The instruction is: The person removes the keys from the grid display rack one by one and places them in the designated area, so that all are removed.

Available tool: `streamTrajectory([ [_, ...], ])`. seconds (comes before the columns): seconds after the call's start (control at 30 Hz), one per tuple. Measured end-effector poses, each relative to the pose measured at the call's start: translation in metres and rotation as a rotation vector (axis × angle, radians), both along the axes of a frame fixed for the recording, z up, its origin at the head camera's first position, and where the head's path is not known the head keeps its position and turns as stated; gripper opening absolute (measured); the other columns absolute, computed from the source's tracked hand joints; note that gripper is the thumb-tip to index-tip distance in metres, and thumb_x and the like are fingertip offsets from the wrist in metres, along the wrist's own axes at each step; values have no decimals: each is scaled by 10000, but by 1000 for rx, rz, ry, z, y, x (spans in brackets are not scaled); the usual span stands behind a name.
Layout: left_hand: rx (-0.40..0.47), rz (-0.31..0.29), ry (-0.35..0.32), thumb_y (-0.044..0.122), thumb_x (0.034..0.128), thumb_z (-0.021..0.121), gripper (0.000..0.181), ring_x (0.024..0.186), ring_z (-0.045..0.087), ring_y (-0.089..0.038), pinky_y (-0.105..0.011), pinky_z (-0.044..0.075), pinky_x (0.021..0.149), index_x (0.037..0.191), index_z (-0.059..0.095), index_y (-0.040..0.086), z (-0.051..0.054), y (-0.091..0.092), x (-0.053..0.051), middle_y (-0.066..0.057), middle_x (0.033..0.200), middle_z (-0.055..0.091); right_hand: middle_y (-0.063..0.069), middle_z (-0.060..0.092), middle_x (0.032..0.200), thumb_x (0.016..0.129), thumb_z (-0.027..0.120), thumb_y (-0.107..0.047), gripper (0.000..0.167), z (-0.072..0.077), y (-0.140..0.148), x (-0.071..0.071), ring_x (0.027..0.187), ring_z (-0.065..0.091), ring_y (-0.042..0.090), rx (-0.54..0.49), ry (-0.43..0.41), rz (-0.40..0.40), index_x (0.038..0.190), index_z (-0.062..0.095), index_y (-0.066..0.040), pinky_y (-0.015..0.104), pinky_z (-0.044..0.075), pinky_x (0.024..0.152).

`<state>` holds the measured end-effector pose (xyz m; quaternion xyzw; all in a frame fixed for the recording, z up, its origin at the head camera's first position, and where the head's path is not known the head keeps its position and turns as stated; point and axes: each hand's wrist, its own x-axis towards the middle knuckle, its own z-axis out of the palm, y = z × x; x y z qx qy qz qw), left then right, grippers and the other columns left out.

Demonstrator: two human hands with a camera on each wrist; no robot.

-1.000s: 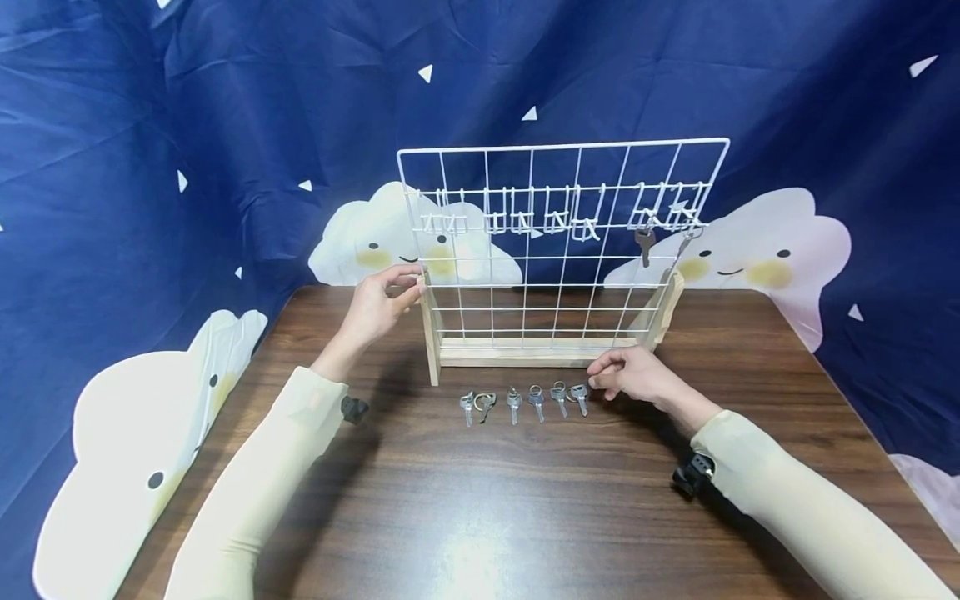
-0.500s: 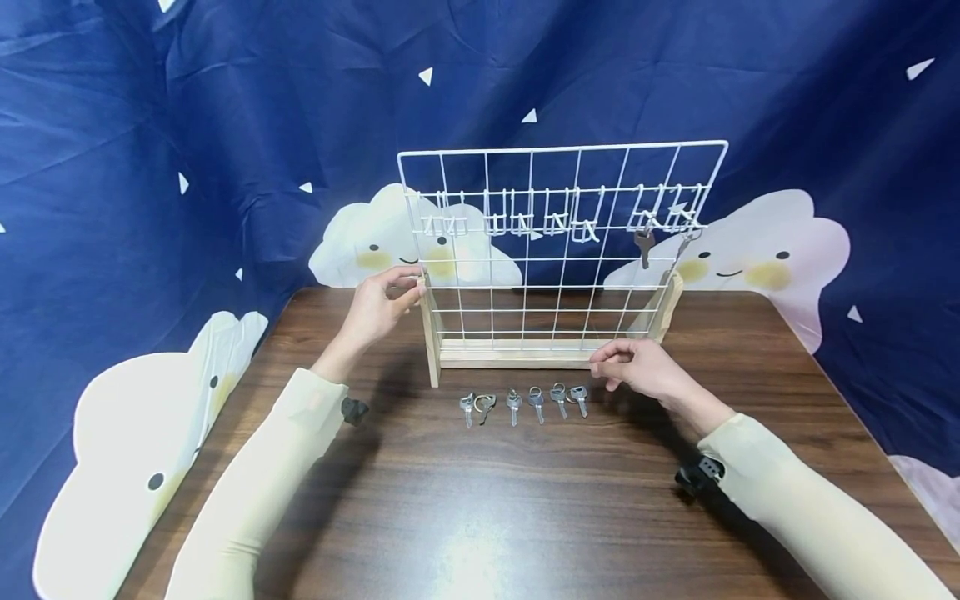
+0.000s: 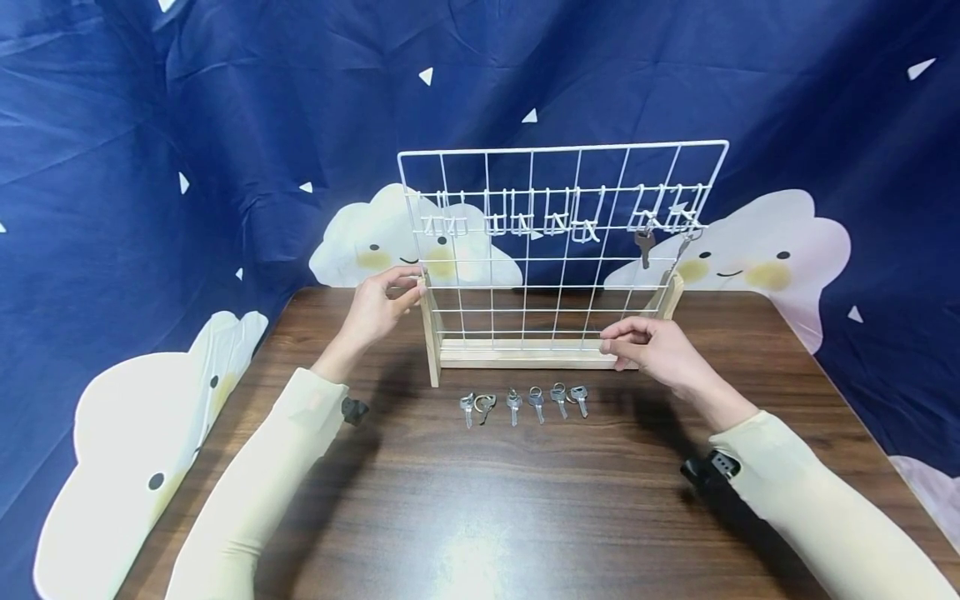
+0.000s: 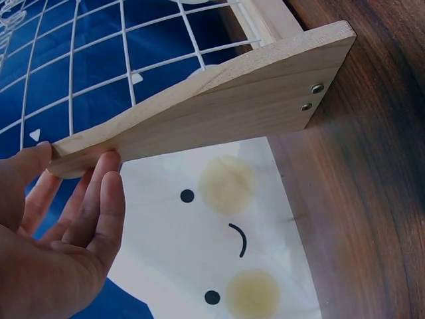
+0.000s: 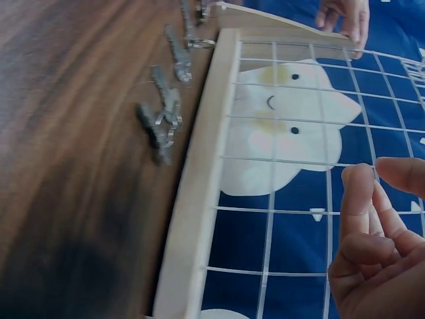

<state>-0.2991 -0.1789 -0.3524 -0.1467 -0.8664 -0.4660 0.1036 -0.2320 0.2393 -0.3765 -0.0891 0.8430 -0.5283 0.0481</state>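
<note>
A white wire grid rack [image 3: 517, 354] on a pale wooden stand is upright on the table. My left hand [image 3: 375, 302] grips the top of the stand's left wooden side [image 4: 212, 106] between thumb and fingers. Before the rack's lower right part, my right hand [image 3: 660, 354] hovers with its fingers loosely bent. A small gap shows between thumb and index finger [image 5: 357, 189] in the right wrist view, and nothing is seen in it. Several keys with rings [image 3: 513, 404] lie in a row in front of the base. One key [image 3: 644, 247] hangs from a hook at the right.
Several white hooks [image 3: 557, 222] line the upper grid. Another hanging key [image 3: 682, 248] is at the far right hook. The dark wooden table [image 3: 480, 492] reaches toward me. A blue cloth [image 3: 480, 75] with clouds hangs behind.
My right hand has risen and shifted slightly right, away from the row of keys. The left hand keeps its grip on the stand. The keys have not moved.
</note>
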Motion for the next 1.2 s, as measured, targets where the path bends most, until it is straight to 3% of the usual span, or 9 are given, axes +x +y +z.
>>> streamTrajectory([
  [0.17,19,-6,0,194,947,701,352,943,742,-382,-430,648,762,1282,656,96,-1,0,0,-204,1170,723,-158,744,796,927,728,-253,281,10,3,1,676,688,110,41,62,-21,1108,679,-43,258,499,504],
  [0.3,27,-9,-1,193,947,701,357,950,740,-390,-446,646,765,1286,653,91,-1,0,0,-209,1183,718,-178,739,798,932,722,-278,254,17,4,1,679,679,91,44,71,-33,1092,682,-85,273,447,468],
  [0.6,10,0,4,197,947,701,350,932,751,-352,-371,651,732,1281,658,101,-1,0,0,-197,1167,726,-138,746,814,934,720,-223,182,32,5,5,668,675,88,-20,116,-33,1059,687,-96,237,551,548],
  [0.87,19,-4,0,198,950,697,346,928,749,-359,-488,638,787,1280,658,100,-1,1,0,-193,1163,729,-194,737,807,935,719,-221,130,42,8,6,669,676,75,-37,150,-55,1055,698,-178,205,528,526],
  [0.97,22,-4,3,195,949,699,346,923,749,-359,-483,639,782,1278,660,99,-1,1,0,-195,1161,729,-185,740,804,932,723,-227,135,48,9,6,668,683,85,-48,155,-71,1060,701,-192,219,522,500],
  [1.2,36,-9,1,187,948,699,345,912,750,-345,-524,627,801,1279,661,97,-1,1,1,-198,1160,729,-172,738,813,935,720,-256,161,60,10,6,659,668,74,-47,189,-133,1072,713,-173,246,521,480],
])
